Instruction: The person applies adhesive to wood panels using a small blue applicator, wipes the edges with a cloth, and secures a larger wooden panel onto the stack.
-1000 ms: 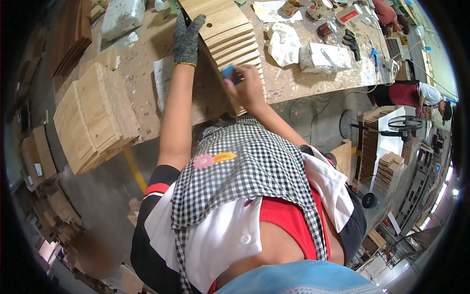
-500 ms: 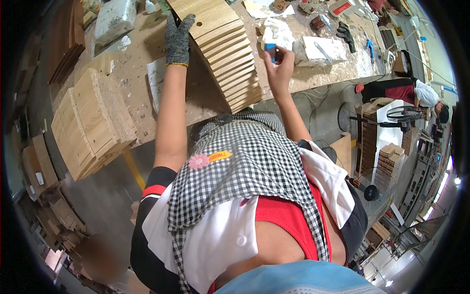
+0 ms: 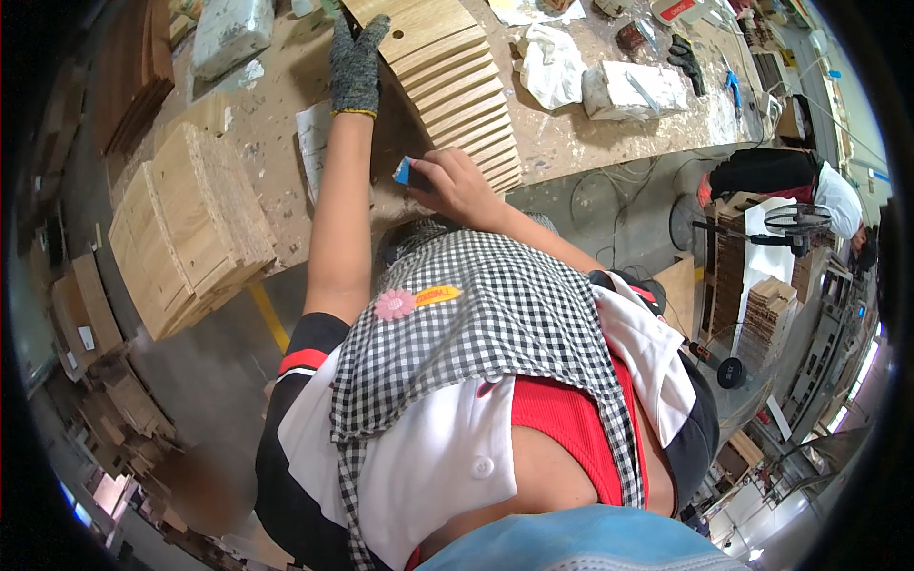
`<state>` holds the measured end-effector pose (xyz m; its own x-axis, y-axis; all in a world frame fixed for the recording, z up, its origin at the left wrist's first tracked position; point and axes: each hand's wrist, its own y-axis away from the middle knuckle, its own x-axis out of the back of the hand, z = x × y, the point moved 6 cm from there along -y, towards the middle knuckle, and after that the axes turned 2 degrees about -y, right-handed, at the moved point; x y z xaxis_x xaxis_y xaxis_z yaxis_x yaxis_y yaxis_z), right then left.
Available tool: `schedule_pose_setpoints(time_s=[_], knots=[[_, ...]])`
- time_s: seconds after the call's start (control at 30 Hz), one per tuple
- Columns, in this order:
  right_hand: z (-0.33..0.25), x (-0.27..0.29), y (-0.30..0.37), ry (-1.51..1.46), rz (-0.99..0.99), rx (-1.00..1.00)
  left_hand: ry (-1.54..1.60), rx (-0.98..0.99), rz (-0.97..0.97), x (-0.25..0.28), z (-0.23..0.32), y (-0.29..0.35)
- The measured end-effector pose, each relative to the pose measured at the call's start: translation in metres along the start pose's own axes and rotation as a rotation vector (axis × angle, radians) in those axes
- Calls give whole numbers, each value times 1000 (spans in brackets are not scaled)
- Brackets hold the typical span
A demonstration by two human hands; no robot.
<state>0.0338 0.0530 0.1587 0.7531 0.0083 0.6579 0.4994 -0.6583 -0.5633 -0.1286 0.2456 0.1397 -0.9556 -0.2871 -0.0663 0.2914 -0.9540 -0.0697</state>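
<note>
The left hand (image 3: 355,71) wears a gray glove and lies flat along the left side of the wood stack (image 3: 447,81), near its far end. Its thumb is spread wide from the fingers, by the edge of the top board; I cannot tell how hard it presses. The right hand (image 3: 464,186) is bare and closed around a small blue block (image 3: 404,173), with the thumb and fingers pinching it. The block sticks out to the left of that hand. It is just left of the stack's near end, and I cannot tell if it touches the wood. So the stack sits between the hands, with the left hand far up and the right hand close to the body. The stack is light wood, with its boards fanned out like steps and a round hole in the top one. It lies on the table (image 3: 609,152), which is brown with spots of paint. To the left is another pile of boards (image 3: 181,228). To the right of the stack are a white rag (image 3: 552,67), a white bundle (image 3: 633,90) and a dark glove (image 3: 684,63).
</note>
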Motion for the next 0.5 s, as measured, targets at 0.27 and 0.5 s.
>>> schedule_pose_setpoints(time_s=[0.27,0.5], knots=[[12,26,11,100,119,-144,198,18,-53,15,4,0],[9,14,0,148,23,-108,293,-63,-102,21,3,-11]])
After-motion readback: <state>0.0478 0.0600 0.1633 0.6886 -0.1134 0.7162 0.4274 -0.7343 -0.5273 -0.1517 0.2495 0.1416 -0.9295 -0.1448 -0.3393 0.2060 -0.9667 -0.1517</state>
